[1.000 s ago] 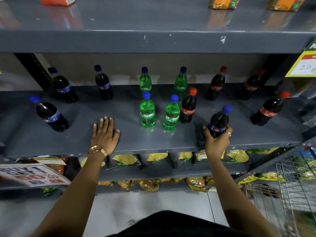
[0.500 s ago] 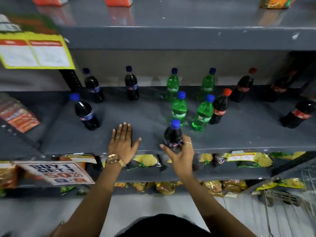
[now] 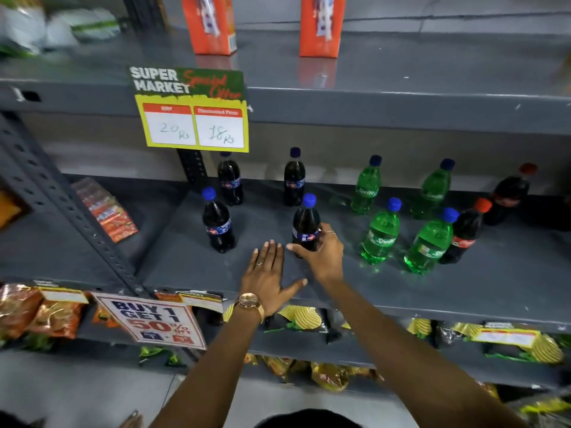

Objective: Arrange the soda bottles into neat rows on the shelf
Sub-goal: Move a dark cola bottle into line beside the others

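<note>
Grey metal shelf [image 3: 463, 291], nine soda bottles, all upright.

Back row near the rear wall: two dark blue-capped colas [image 3: 230, 180] [image 3: 294, 177], two green Sprites [image 3: 367, 186] [image 3: 434, 189], one red-capped cola [image 3: 509, 193].

Front row, mid-shelf: blue-capped cola [image 3: 217, 225] toward the left edge, another [image 3: 306, 223] gripped low, two Sprites [image 3: 381, 233] [image 3: 429, 242], red-capped cola [image 3: 465, 233] touching the second.

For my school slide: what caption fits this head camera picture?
Right hand sets a blue-capped cola bottle on the shelf; left hand rests flat.
</note>
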`<state>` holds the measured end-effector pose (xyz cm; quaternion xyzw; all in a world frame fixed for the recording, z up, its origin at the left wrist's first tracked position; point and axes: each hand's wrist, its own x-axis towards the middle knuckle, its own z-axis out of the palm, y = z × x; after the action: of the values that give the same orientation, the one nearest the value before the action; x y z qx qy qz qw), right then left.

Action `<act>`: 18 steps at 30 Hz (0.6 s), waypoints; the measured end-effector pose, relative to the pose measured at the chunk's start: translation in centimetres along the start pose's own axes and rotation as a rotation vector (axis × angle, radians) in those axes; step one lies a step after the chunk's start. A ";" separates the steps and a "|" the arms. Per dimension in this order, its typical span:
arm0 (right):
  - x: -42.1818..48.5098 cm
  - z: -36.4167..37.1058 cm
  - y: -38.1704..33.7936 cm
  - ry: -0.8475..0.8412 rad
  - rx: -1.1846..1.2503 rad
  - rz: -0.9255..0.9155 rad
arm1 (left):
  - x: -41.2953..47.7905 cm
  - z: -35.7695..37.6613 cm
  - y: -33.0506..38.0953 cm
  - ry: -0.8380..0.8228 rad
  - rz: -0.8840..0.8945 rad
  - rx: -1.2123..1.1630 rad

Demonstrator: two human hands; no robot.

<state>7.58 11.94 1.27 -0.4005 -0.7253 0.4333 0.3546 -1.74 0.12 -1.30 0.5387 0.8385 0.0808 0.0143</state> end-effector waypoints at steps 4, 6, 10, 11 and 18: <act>0.3 0.2 -0.3 0.019 -0.005 -0.001 | 0.0 0.0 0.0 0.015 0.014 -0.004; 0.4 0.3 -0.3 0.018 0.001 -0.001 | -0.1 -0.2 0.0 0.011 0.013 -0.005; 0.3 0.3 -0.5 0.037 0.002 0.004 | 0.0 -0.3 0.1 0.003 0.004 -0.009; 0.3 0.3 -0.4 0.041 0.000 0.003 | 0.0 -0.2 0.0 0.002 0.002 -0.011; 0.1 0.4 -0.8 0.033 -0.011 0.011 | 0.0 -0.1 0.0 0.005 -0.008 -0.013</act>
<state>7.02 11.62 1.87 -0.4136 -0.7194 0.4245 0.3621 -1.73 0.07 -1.19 0.5349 0.8402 0.0873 0.0161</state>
